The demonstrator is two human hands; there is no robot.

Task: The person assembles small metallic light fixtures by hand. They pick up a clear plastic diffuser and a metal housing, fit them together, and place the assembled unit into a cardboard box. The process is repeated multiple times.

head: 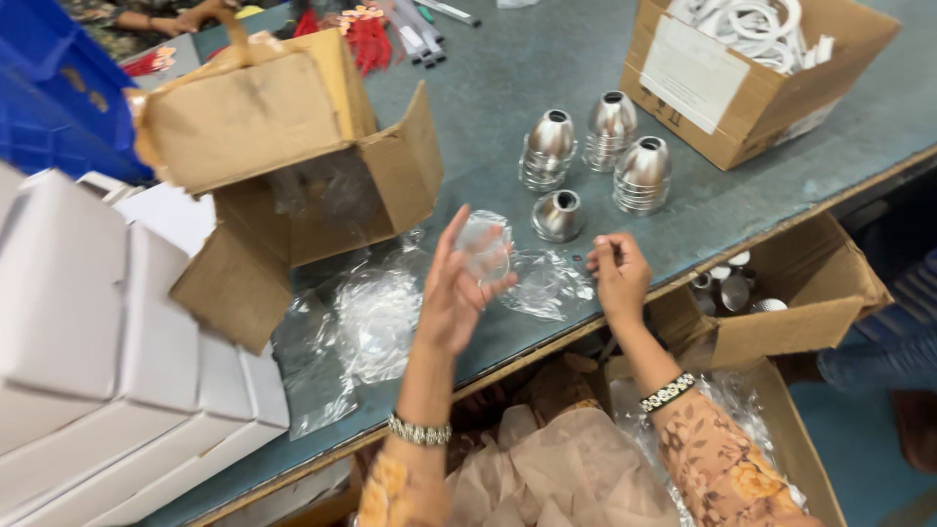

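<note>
**Clear plastic bag raised in your left hand**

Above the near edge of the grey-green surface (547,59), your left hand (454,293) is raised with the palm turned inward and the fingers (451,244) spread loosely; a small clear plastic bag (485,249) rests against your fingertips and thumb, so you hold it lightly rather than clamp it. Your right hand (618,278) hovers just to the right, its fingers curled with the thumb and forefinger pinched close together; you cannot tell whether anything lies between them. Between and just beyond your two hands, a crumpled clear plastic sheet (547,283) lies flat on the surface. More clear bags (376,312) lie to the left of your left hand.

Beyond your hands stand four shiny metal cone-shaped parts (595,156), grouped close together, the nearest one just past the bag you hold. An open cardboard box (293,166) with its flaps up sits to the left, and white boxes (107,361) are stacked at the far left. Another cardboard box of white rings (752,68) stands at the far right. Below the edge, an open carton (781,293) holds more metal parts.
</note>
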